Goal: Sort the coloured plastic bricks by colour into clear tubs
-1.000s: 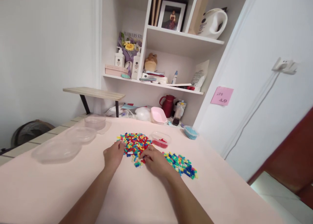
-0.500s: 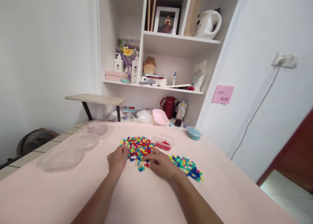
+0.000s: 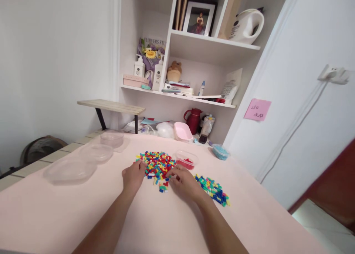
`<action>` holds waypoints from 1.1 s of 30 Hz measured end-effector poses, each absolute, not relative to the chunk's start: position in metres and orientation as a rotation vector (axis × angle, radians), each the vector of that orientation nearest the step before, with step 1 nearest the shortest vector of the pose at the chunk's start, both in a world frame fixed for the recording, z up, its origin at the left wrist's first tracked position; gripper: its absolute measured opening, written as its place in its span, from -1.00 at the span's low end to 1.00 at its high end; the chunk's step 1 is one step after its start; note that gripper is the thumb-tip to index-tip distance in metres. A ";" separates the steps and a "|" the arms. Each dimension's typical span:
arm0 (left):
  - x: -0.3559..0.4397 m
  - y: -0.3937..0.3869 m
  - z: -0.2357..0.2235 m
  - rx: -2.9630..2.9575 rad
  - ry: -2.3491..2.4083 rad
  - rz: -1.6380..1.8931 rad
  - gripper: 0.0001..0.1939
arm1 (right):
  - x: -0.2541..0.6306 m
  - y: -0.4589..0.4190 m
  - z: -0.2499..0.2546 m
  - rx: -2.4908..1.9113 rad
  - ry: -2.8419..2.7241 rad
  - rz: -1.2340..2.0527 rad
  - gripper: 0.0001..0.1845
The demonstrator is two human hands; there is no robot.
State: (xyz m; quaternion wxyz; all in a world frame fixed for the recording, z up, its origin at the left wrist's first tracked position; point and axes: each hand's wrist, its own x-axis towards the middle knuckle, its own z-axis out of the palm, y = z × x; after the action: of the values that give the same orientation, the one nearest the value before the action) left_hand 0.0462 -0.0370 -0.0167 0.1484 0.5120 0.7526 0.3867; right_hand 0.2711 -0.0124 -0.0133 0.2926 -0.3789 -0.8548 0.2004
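A mixed heap of small colourful plastic building bricks (image 3: 158, 163) lies mid-table. At its left edge rests my left hand (image 3: 133, 176), fingers curled together; anything inside them is hidden. My right hand (image 3: 184, 181) is over the heap's right front side, thumb and fingers bent close together near some red bricks, and I cannot make out what is in its fingertips. Just behind that hand stands a clear tub (image 3: 186, 160) with red bricks in it. To the right spreads a second heap of green, blue and yellow bricks (image 3: 212, 189). Several loose bricks (image 3: 163, 187) lie between my hands.
Clear plastic containers (image 3: 70, 169) stand on the left of the pink table. A round tub of light-blue pieces (image 3: 220, 152) sits at the back right. Along the far edge are a pink tray (image 3: 183, 131), a red jug (image 3: 193, 120) and a bottle (image 3: 205, 130).
My right hand has shifted slightly, its fingers drawing closer together by the red bricks. The left hand stays at the heap's edge. The camera view has tilted a little.
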 end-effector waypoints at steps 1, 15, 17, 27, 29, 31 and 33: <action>0.046 -0.037 -0.017 1.470 2.162 1.111 -0.66 | 0.273 -0.011 -0.014 -1.034 -2.287 0.528 -0.61; 0.047 -0.036 -0.015 1.463 2.176 1.108 -0.64 | 0.274 -0.012 -0.018 -1.100 -2.351 0.533 -0.74; 0.047 -0.036 -0.014 1.465 2.176 1.110 -0.64 | 0.274 -0.012 -0.018 -1.094 -2.355 0.530 -0.75; 0.047 -0.035 -0.015 1.478 2.184 1.091 -0.63 | 0.275 -0.012 -0.015 -1.128 -2.378 0.532 -0.77; 0.047 -0.035 -0.015 1.480 2.186 1.092 -0.63 | 0.275 -0.012 -0.014 -1.132 -2.375 0.550 -0.78; 0.048 -0.036 -0.015 1.480 2.190 1.093 -0.63 | 0.276 -0.012 -0.014 -1.127 -2.376 0.573 -0.78; 0.048 -0.036 -0.015 1.481 2.192 1.090 -0.63 | 0.276 -0.011 -0.014 -1.129 -2.377 0.579 -0.78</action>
State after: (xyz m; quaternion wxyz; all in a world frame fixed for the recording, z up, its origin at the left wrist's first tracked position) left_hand 0.0476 -0.0360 -0.0147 0.1397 0.5126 0.7585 0.3773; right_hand 0.2756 -0.0111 -0.0145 0.2219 -0.4085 -0.8602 0.2096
